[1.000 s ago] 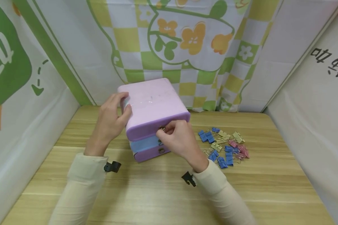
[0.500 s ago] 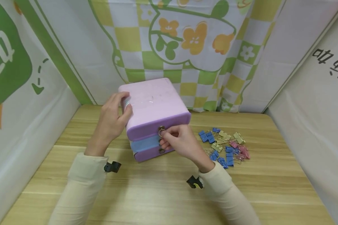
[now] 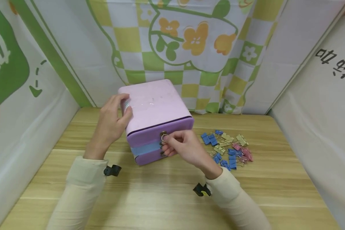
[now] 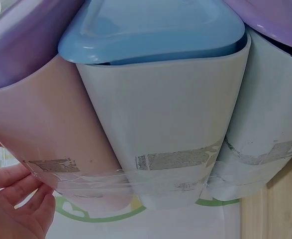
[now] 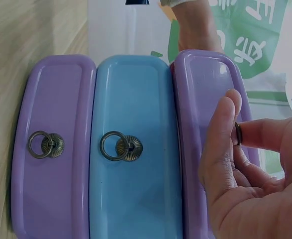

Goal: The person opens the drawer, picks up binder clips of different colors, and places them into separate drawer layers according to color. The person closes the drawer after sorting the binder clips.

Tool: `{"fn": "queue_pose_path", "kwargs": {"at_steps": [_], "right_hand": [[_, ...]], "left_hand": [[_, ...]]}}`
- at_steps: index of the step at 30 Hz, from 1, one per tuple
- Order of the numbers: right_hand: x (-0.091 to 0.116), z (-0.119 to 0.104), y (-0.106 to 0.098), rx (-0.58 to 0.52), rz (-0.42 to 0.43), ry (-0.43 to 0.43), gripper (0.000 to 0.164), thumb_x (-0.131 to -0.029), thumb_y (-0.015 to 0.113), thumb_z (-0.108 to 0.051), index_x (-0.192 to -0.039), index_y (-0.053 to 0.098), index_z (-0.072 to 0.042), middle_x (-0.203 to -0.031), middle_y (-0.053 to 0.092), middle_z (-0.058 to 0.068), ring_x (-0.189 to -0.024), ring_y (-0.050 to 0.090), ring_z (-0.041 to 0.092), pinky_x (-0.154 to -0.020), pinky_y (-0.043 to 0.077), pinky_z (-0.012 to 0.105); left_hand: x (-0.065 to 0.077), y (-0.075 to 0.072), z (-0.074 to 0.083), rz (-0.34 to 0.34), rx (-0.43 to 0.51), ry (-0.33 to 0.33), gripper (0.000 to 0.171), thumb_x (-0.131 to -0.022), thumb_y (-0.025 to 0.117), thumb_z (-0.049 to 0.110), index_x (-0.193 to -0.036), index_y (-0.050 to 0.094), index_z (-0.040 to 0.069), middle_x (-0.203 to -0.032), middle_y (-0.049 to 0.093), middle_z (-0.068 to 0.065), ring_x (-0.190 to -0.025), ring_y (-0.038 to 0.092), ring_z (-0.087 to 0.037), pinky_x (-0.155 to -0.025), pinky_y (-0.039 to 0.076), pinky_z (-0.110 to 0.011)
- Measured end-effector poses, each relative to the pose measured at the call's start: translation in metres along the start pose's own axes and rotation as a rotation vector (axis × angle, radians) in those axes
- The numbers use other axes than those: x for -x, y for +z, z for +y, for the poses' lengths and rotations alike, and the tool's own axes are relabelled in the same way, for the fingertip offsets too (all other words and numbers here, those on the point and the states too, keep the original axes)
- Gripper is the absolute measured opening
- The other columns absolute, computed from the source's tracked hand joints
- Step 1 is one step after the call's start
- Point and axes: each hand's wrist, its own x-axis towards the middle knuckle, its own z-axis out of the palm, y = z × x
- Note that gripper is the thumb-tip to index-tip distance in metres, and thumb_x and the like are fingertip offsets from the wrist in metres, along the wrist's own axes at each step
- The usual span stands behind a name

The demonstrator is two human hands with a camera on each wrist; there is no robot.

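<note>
A small chest with stacked drawers point(image 3: 153, 103) stands on the table, its pale pink top uppermost. My left hand point(image 3: 110, 121) grips its upper left edge, fingers and thumb bent over the top; in the left wrist view several curled fingers point(image 4: 29, 199) show beside the pink housing point(image 4: 51, 134). At the front, my right hand point(image 3: 185, 145) pinches the metal ring pull point(image 3: 164, 137) of the top purple drawer point(image 3: 145, 135). That drawer stands slightly out, with a dark gap behind its front. Below it are a blue drawer point(image 5: 136, 194) and another purple drawer point(image 5: 51, 194), their ring pulls hanging free.
Several blue, yellow and pink binder clips point(image 3: 227, 148) lie in a loose heap right of the chest. The wooden table point(image 3: 158, 198) runs along the front. A patterned curtain point(image 3: 194, 57) hangs close behind the chest, and printed cloth panels point(image 3: 313, 127) flank both sides.
My right hand has shifted down and slightly right, lifting the ring and drawing the top drawer forward, so a dark gap now shows. My left hand stays on the chest's edge.
</note>
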Motion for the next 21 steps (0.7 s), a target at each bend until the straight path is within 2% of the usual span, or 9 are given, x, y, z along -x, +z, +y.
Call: {"fn": "queue_pose_path", "kwargs": {"at_steps": [3, 9, 14, 21], "right_hand": [[0.006, 0.000, -0.001, 0.021, -0.007, 0.003, 0.028, -0.107, 0.061, -0.016, -0.107, 0.075, 0.009, -0.095, 0.078, 0.023, -0.080, 0.077, 0.031, -0.076, 0.069, 0.038], [0.017, -0.001, -0.002, 0.054, -0.030, -0.012, 0.025, -0.107, 0.062, -0.018, -0.102, 0.077, 0.002, -0.094, 0.078, 0.022, -0.075, 0.076, 0.021, -0.076, 0.069, 0.040], [0.027, -0.003, -0.002, 0.060, -0.061, -0.015, 0.024, -0.107, 0.062, -0.016, -0.104, 0.077, 0.002, -0.092, 0.078, 0.020, -0.074, 0.076, 0.020, -0.074, 0.069, 0.040], [0.039, -0.003, -0.003, 0.084, -0.080, -0.027, 0.025, -0.106, 0.061, -0.015, -0.102, 0.077, 0.004, -0.093, 0.076, 0.026, -0.074, 0.076, 0.021, -0.074, 0.069, 0.041]], "left_hand": [[0.000, 0.000, 0.000, -0.001, -0.005, 0.000, 0.042, -0.100, 0.056, 0.015, -0.138, 0.060, -0.004, -0.133, 0.065, -0.025, -0.126, 0.059, -0.041, -0.110, 0.048, -0.062], [-0.001, -0.001, 0.000, -0.009, -0.008, -0.009, 0.042, -0.100, 0.056, 0.016, -0.138, 0.059, -0.004, -0.133, 0.064, -0.025, -0.125, 0.059, -0.042, -0.110, 0.048, -0.063], [-0.001, -0.002, -0.001, -0.008, -0.005, -0.012, 0.042, -0.100, 0.056, 0.015, -0.138, 0.060, -0.004, -0.132, 0.065, -0.025, -0.123, 0.059, -0.042, -0.109, 0.048, -0.062], [-0.001, -0.001, -0.002, -0.017, -0.002, -0.019, 0.043, -0.100, 0.056, 0.018, -0.139, 0.059, -0.002, -0.131, 0.065, -0.025, -0.121, 0.059, -0.041, -0.103, 0.049, -0.060]]}}
